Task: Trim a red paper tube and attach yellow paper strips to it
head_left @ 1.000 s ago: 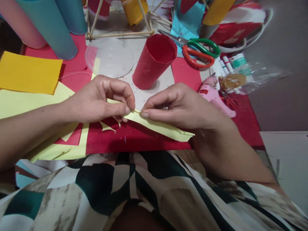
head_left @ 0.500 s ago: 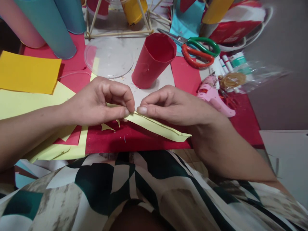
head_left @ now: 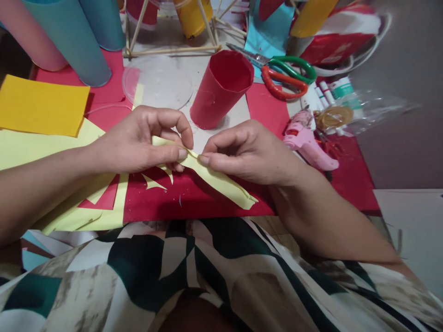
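Note:
A strip of pale yellow paper [head_left: 221,182] slants between my hands, its upper edge folded over in a narrow crease. My left hand [head_left: 145,140] pinches the strip near its left end, thumb on the near face. Thumb and fingertips of my right hand [head_left: 245,152] close on the folded edge a little further right, and the strip's right end hangs free below that hand. Beyond my hands a red paper tube [head_left: 211,99] stands on the table, leaning in view, with its top open. Small yellow paper scraps [head_left: 154,182] lie under my left hand.
Scissors [head_left: 277,74] with green and orange handles lie behind the tube. A pink glue gun [head_left: 309,147] and a bag of rubber bands [head_left: 335,115] are at the right. A clear plastic lid [head_left: 159,85], an orange sheet [head_left: 43,106] and tall blue tubes [head_left: 74,44] occupy the left and back.
The strip has turned in my fingers, showing more of its face, and its free right end has swung left and slightly down. My left fingertips have lifted and spread a little from the fold.

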A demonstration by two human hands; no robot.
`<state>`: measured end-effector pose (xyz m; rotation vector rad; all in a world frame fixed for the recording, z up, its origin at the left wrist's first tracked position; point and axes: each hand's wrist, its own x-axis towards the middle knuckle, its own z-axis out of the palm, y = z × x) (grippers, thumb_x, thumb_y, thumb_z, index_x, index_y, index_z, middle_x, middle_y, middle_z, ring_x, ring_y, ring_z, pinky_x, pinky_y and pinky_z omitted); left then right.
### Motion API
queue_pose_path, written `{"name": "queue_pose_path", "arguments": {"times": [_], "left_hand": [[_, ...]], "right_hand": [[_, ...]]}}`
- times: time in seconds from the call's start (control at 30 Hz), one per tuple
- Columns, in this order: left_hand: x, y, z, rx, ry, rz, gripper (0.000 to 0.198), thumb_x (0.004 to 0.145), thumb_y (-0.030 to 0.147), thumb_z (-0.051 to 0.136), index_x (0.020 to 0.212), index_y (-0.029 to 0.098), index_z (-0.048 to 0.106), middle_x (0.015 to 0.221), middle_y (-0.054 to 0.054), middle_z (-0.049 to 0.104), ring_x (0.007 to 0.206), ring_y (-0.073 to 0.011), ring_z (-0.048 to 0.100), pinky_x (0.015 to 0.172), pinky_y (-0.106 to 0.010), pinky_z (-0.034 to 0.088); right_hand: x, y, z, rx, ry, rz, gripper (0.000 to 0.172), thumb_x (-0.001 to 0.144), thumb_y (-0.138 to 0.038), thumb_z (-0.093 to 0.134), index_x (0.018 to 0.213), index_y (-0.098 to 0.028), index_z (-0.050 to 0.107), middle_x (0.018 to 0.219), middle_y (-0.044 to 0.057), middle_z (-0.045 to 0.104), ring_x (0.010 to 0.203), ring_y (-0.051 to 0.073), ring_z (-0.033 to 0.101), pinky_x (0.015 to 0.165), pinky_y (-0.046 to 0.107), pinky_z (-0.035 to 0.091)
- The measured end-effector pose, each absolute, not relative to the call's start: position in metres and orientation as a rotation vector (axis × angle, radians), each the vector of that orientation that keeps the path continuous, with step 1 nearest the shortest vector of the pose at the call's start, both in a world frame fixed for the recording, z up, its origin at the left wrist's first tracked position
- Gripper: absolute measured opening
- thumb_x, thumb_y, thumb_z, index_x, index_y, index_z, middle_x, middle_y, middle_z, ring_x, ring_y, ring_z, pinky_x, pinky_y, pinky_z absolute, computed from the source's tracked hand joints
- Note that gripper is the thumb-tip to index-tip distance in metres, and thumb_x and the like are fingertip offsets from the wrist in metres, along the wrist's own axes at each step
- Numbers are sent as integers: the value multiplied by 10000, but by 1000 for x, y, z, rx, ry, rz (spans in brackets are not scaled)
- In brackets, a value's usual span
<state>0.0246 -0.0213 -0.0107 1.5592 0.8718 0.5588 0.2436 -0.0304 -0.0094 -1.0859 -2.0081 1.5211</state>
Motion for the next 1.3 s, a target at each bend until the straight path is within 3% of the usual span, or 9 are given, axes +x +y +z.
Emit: {"name": "queue_pose_path", "arguments": {"times": [0.23,0.47,0.67,0.8,0.93,1.3], "left_hand": [[22,-18,-10,1628,859,680,68,746,198,780,788,176,732,687,27,720,560,-71,640,525,-108,484],[18,-20,-10,1487,839,688,52,770,173,746,819,185,732,692,14,715,601,-122,694,543,-156,565],[18,-20,-7,1485,842,655,58,778,119,692,774,172,716,663,27,694,577,-95,677,561,-137,567],[18,-23,-9,1474,821,613,44,811,129,674,813,166,697,686,21,694,639,-120,717,592,-156,595],[18,-26,-12,1449,821,558,22,851,172,663,860,169,684,710,-4,713,663,-142,731,527,-148,585],[20,-21,-10,1407,795,635,45,804,184,731,824,171,693,684,22,701,609,-127,720,538,-141,586]], "right_hand": [[246,-28,-7,-1095,-1941,1613,256,818,-239,617,586,-161,542,547,-41,416,521,60,362,463,220,270],[246,-25,-6,-1062,-1900,1689,245,815,-248,612,599,-150,552,536,-53,414,498,50,341,446,213,252],[245,-26,-7,-1071,-1864,1802,199,798,-240,649,643,-135,583,541,-64,401,503,49,318,445,210,236],[243,-27,-11,-1086,-1761,1844,149,809,-250,679,739,-124,640,592,-60,456,532,48,348,476,206,253],[242,-25,-14,-1038,-1726,1902,183,793,-259,721,711,-124,628,569,-74,423,526,43,316,486,209,252],[241,-32,-6,-1079,-1707,1765,248,775,-274,725,636,-139,571,563,-66,415,528,44,319,483,223,229]]}}
